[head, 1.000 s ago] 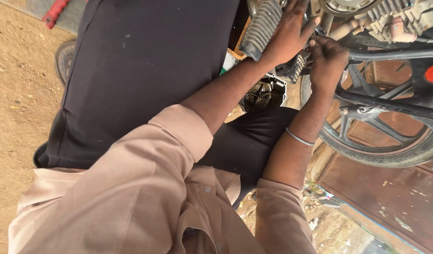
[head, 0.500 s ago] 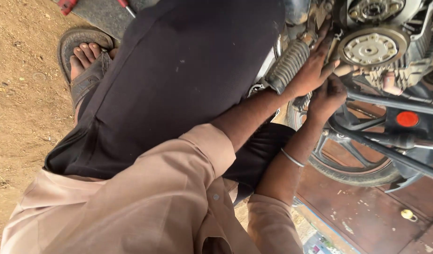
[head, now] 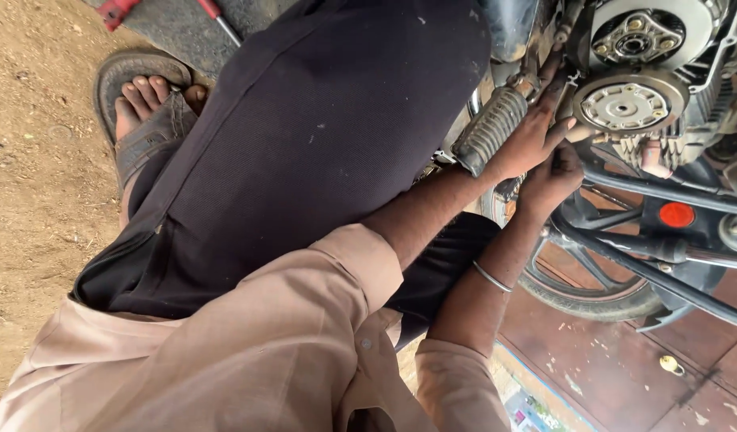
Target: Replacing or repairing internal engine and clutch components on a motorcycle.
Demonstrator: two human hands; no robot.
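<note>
At two o'clock in the head view, the left hand (head: 527,144) rests half-curled by the ribbed footpeg (head: 490,128), fingertips reaching toward the round clutch plate (head: 628,104), which lies at three o'clock from it. The right hand (head: 554,180) sits just below; its grip cannot be told. The footpeg's long axis runs from seven to one o'clock.

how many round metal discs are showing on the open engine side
2: a pale clutch disc just right of the left hand, and a darker hub disc above it. Others may be hidden behind them.
</note>
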